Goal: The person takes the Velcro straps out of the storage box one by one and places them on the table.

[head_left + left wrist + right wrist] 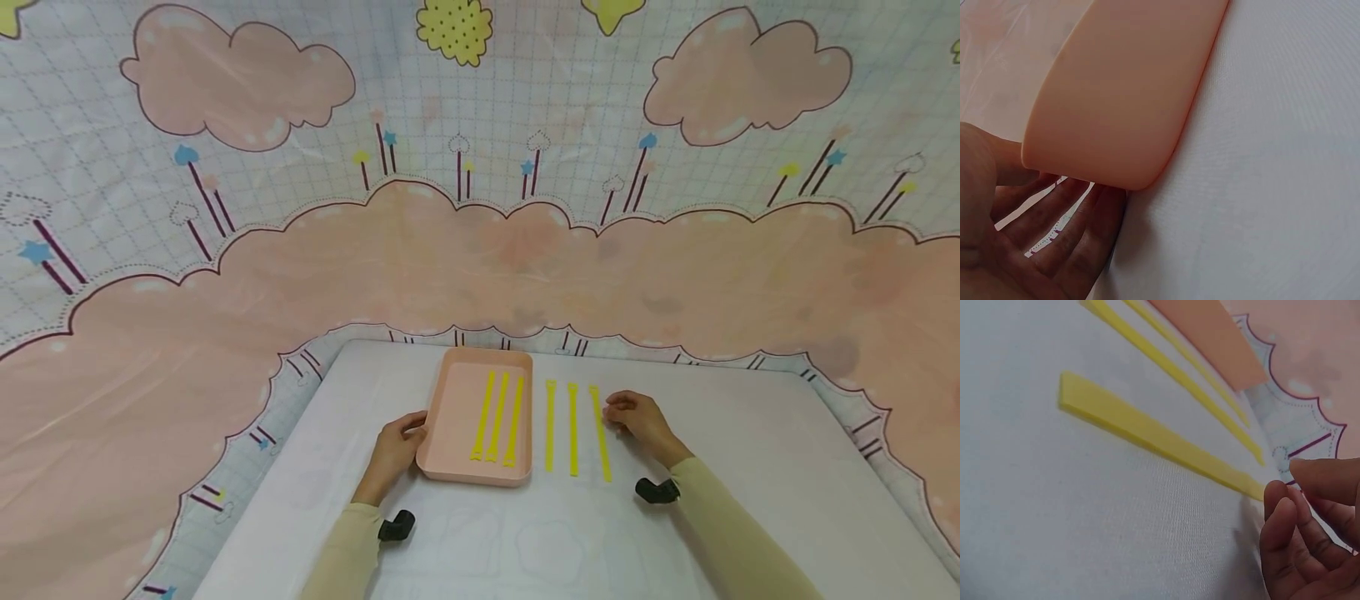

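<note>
Across the white table (465, 550), toward its far side, sits a shallow peach tray (450, 417) with rounded corners. The left hand (397, 446), fingers loosely bent and clasping nothing, rests against the tray's left side; light, even pressure there should keep it steady. The right hand (641, 421) is half curled, fingertips close together at the far end of the rightmost strip (601, 433); I see no grip and cannot tell whether they touch it. A gentle pinch at that end would probably shift it without nudging its neighbours. It lies right of the tray, flat, narrow and plain yellow, slightly aslant beside two straighter strips (573, 429); three more (498, 417) lie inside the tray.
</note>
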Demonstrator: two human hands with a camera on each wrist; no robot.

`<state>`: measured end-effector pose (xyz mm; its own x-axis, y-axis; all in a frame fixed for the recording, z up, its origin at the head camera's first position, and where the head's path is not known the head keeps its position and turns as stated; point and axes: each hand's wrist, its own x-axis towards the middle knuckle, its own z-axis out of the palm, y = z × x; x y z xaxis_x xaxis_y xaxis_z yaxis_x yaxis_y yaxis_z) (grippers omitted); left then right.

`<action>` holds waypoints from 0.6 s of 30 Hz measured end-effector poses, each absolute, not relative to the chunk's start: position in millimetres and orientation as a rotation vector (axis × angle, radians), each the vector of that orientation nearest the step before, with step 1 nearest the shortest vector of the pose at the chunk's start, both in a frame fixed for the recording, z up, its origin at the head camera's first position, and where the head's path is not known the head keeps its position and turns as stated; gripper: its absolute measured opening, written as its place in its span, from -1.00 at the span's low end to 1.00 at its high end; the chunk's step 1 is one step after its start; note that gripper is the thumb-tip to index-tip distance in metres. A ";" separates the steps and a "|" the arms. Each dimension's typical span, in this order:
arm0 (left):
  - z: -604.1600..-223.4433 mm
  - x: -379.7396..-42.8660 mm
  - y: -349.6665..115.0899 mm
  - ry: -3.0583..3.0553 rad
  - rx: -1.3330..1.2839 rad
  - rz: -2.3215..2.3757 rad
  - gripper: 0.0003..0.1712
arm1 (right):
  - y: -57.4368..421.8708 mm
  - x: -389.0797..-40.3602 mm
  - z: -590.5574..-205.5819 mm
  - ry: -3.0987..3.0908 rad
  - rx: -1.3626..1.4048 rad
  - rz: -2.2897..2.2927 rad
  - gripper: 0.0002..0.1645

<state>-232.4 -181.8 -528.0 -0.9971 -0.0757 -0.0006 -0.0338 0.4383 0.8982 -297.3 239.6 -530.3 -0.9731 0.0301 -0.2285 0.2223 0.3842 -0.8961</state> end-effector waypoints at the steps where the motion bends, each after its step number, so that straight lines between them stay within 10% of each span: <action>1: -529.0 -232.7 -182.0 -2.634 0.105 -1.636 -0.59 | 239.9 -295.4 -529.3 2.466 0.212 -1.632 -0.62; 18: -536.4 -236.5 -183.7 -2.641 0.095 -1.604 -0.60 | 231.8 -273.2 -514.8 2.381 0.065 -1.740 -0.59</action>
<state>-236.5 -183.7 -536.4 -0.9969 -0.0784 0.0109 -0.0265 0.4603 0.8874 -273.2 231.8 -514.8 -0.9807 -0.0769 -0.1797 0.1479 0.3092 -0.9394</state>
